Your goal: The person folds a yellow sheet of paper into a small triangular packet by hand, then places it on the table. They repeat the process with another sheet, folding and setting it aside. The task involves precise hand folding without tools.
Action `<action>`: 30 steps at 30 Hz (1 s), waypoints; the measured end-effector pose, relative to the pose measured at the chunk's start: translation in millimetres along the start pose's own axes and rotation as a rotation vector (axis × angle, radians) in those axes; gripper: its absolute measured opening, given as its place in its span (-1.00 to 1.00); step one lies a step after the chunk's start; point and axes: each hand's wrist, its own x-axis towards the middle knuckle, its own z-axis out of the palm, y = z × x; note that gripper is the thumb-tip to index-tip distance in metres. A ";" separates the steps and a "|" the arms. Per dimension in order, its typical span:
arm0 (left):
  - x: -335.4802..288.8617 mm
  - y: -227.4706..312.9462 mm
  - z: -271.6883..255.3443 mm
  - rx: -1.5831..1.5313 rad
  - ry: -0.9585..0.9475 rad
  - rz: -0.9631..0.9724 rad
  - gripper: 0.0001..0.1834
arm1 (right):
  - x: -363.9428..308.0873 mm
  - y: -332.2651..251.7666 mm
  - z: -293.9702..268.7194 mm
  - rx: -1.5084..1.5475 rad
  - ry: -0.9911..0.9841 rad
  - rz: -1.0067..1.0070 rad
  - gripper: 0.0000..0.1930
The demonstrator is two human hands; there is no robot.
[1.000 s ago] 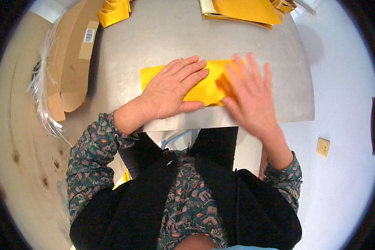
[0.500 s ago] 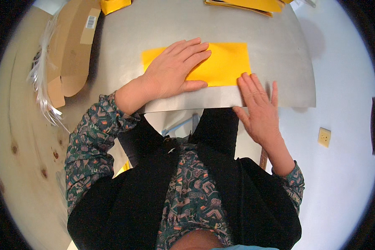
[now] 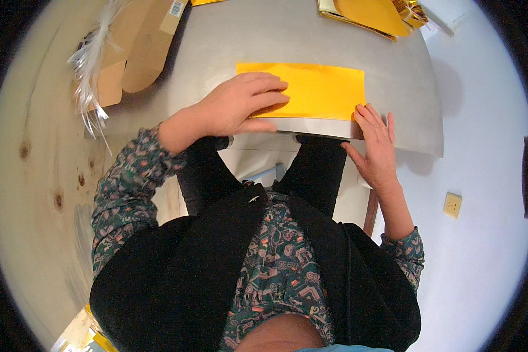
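On the metal surface (image 3: 264,38), a yellow sheet (image 3: 322,91) was laid flat near the front edge; work remaining could not be determined. Its left part was covered by the left hand (image 3: 232,105), its near-right corner touched by the right hand (image 3: 377,149); fingers were extended, nothing gripped.

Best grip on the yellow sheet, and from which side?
Yellow sheet: probably pinch the right edge, coming from the right. It lies flat with that edge mostly exposed beside bare tabletop; the left hand covers part of its left side.
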 end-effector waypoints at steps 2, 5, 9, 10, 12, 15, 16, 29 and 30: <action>-22.7 11.5 -4.9 -0.006 0.029 0.034 -0.38 | -5.2 5.0 2.0 0.060 0.061 -0.029 -0.46; -41.2 22.1 -3.4 0.020 0.084 0.057 -0.52 | -10.2 3.9 7.1 0.113 0.210 -0.169 -0.64; -44.7 19.7 -9.3 -0.074 0.230 0.013 -0.69 | 11.3 9.1 5.8 0.151 0.215 -0.190 -0.86; -45.2 20.9 -13.2 -0.148 0.232 -0.027 -0.70 | 16.0 10.5 -0.5 0.218 0.247 -0.174 -0.87; -47.9 19.5 -25.9 -0.459 0.297 -0.277 -0.72 | 28.7 16.7 -17.8 0.358 0.307 -0.137 -0.89; -30.4 -10.2 -42.5 -0.728 0.221 -0.462 -0.68 | 56.5 27.9 -34.8 0.649 0.242 0.154 -0.89; -23.0 -22.1 -43.3 -0.820 0.206 -0.478 -0.65 | 69.1 31.6 -32.1 0.670 0.203 0.171 -0.88; -6.9 -48.9 17.8 0.287 0.313 -0.112 -0.69 | 108.7 49.6 37.5 0.221 0.266 0.105 -0.81; -7.0 -49.2 18.1 0.254 0.287 -0.118 -0.70 | 107.8 49.0 38.2 0.161 0.263 0.092 -0.79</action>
